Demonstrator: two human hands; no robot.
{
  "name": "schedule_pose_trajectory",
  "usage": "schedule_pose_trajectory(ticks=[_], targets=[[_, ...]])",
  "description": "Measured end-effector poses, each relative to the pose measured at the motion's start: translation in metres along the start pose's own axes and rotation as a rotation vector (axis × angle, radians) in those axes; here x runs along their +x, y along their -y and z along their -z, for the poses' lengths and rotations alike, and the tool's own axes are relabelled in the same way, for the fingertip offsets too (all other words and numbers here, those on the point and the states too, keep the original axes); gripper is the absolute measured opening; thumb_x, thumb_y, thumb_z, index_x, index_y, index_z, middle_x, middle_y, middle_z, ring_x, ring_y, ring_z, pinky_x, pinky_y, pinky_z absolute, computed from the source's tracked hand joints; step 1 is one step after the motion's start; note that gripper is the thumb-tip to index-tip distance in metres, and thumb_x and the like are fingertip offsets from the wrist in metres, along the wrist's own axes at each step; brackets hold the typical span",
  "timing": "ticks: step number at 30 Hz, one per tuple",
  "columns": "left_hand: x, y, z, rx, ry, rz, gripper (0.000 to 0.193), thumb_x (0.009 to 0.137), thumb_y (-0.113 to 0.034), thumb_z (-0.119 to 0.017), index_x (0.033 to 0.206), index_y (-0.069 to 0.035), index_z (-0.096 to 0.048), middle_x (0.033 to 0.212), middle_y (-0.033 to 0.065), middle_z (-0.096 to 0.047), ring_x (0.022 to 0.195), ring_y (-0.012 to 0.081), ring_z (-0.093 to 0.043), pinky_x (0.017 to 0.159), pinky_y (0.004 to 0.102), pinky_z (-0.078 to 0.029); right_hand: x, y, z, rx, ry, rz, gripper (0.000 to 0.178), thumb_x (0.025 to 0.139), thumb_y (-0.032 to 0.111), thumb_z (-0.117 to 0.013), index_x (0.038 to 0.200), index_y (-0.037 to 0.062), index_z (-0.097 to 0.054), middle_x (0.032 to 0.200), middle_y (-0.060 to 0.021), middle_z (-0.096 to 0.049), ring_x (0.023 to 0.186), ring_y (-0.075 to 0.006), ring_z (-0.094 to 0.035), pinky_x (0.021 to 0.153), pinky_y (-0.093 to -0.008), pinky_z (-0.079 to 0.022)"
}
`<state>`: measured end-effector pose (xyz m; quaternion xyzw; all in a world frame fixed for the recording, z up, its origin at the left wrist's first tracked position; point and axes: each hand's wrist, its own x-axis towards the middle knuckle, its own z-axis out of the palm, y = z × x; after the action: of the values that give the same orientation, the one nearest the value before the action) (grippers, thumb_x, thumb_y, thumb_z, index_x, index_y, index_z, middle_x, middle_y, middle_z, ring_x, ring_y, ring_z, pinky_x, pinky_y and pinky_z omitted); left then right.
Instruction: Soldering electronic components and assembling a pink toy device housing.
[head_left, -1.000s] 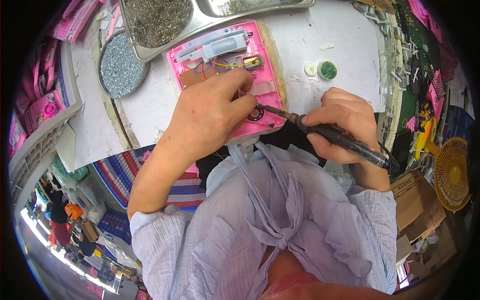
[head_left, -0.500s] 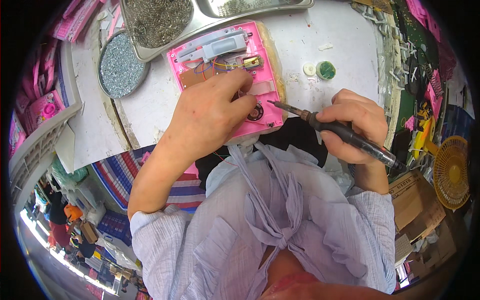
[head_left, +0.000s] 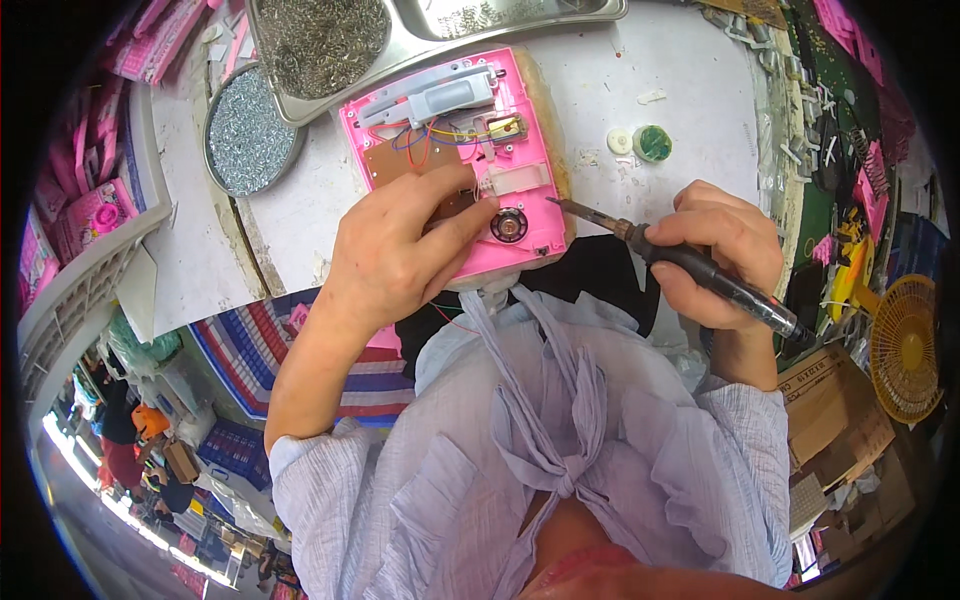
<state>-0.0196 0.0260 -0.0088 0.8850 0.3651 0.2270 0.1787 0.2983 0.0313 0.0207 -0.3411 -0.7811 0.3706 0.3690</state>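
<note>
on a white desk (head_left: 700, 110), a round dish (head_left: 252, 130) of small metal pieces sits left of an open pink casing (head_left: 538, 222), with a steel tray (head_left: 400, 55) beyond the casing's upper left. a worker's left hand (head_left: 385, 250) reaches over the casing's lower left, fingers bent at a brown circuit board (head_left: 400, 160); whether they pinch anything is hidden. the casing, open side up in front of the worker, looks light, stiff and a little slick, best held by its outer walls; its thin wires (head_left: 427, 143) and round speaker (head_left: 509, 225) appear fragile. right of the casing lie a white disc (head_left: 620, 140) and a green tub (head_left: 653, 143). nearer the worker on that side, the right hand (head_left: 725, 250) grips a soldering iron (head_left: 690, 268) by its dark handle, tip at the casing's right edge, contact unclear.
</note>
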Motion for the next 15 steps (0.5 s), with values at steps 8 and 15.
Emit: schedule_pose_trajectory(ticks=[8, 15], targets=[[-0.014, 0.001, 0.003, 0.017, -0.001, 0.028, 0.043, 0.073, -0.006, -0.078, 0.115, -0.012, -0.076, 0.118, 0.0112, -0.067, 0.09, 0.0266, -0.068, 0.073, 0.0374, -0.057, -0.026, 0.009, 0.022, 0.039, -0.137, -0.086, 0.029, 0.076, 0.004, -0.078, 0.103, -0.0043, -0.07, 0.073, -0.0085, -0.062, 0.061, -0.0172, -0.054, 0.055, -0.0303, -0.038], [-0.018, 0.006, -0.014, 0.042, -0.066, 0.065, 0.036, 0.079, -0.004, -0.077, 0.115, -0.01, -0.078, 0.114, 0.0162, -0.068, 0.093, 0.0322, -0.069, 0.079, 0.041, -0.058, -0.118, 0.008, 0.093, 0.104, -0.997, -0.306, 0.028, 0.087, 0.007, -0.072, 0.113, -0.0033, -0.068, 0.098, -0.0058, -0.067, 0.086, -0.0124, -0.063, 0.078, -0.0241, -0.049]])
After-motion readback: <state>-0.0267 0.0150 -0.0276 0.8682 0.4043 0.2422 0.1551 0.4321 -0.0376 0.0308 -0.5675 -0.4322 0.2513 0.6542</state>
